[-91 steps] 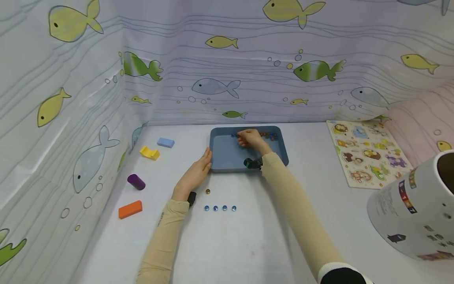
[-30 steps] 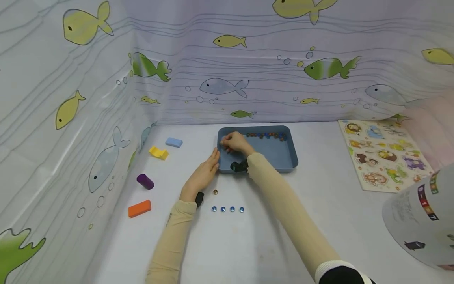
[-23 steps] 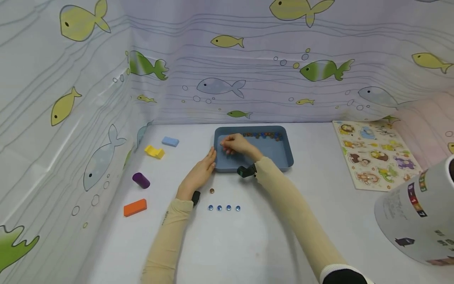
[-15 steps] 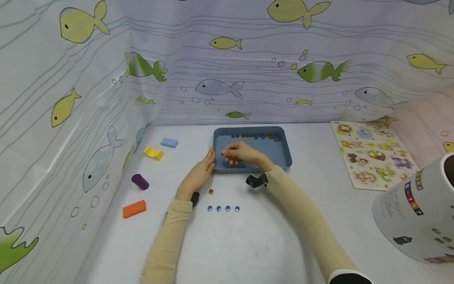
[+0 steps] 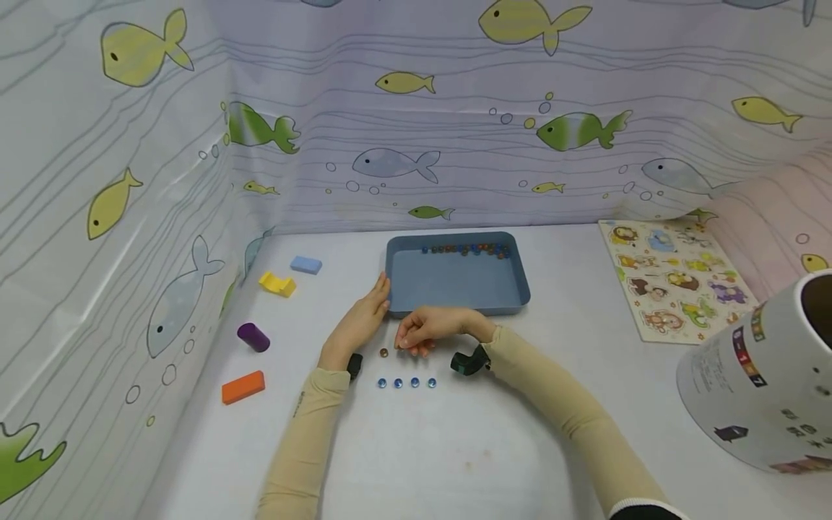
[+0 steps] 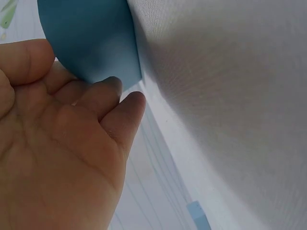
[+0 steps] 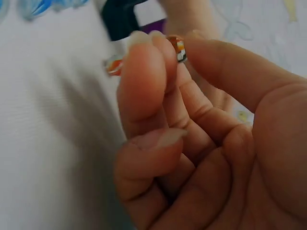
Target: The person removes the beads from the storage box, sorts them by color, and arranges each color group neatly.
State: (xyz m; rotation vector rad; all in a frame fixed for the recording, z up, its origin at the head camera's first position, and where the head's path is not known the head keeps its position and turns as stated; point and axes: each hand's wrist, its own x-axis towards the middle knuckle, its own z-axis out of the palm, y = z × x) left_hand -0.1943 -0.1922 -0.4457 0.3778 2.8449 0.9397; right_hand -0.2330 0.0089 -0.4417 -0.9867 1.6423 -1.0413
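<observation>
My right hand (image 5: 432, 326) is just in front of the blue-grey tray (image 5: 455, 285), pinching an orange-and-white marble (image 7: 180, 48) between thumb and fingertips. Close by on the white table lies a brownish-orange marble (image 5: 383, 352), which shows as an orange marble (image 7: 113, 65) in the right wrist view. Nearer the front, several blue marbles (image 5: 399, 383) form a straight row. My left hand (image 5: 357, 325) lies with extended fingers against the tray's left side; in the left wrist view its fingertips touch the tray wall (image 6: 91, 38). More marbles (image 5: 455, 249) line the tray's back edge.
On the left are a light blue block (image 5: 306, 265), a yellow block (image 5: 277, 284), a purple cylinder (image 5: 253, 337) and an orange block (image 5: 243, 388). To the right stand an animal picture board (image 5: 676, 282) and a large white canister (image 5: 747, 390). A fish-print curtain (image 5: 455, 108) closes off the back.
My right hand moved from the tray's back marbles leftward, then out over the front rim toward the brownish marble, carrying a marble. The left hand stayed at the tray's side.
</observation>
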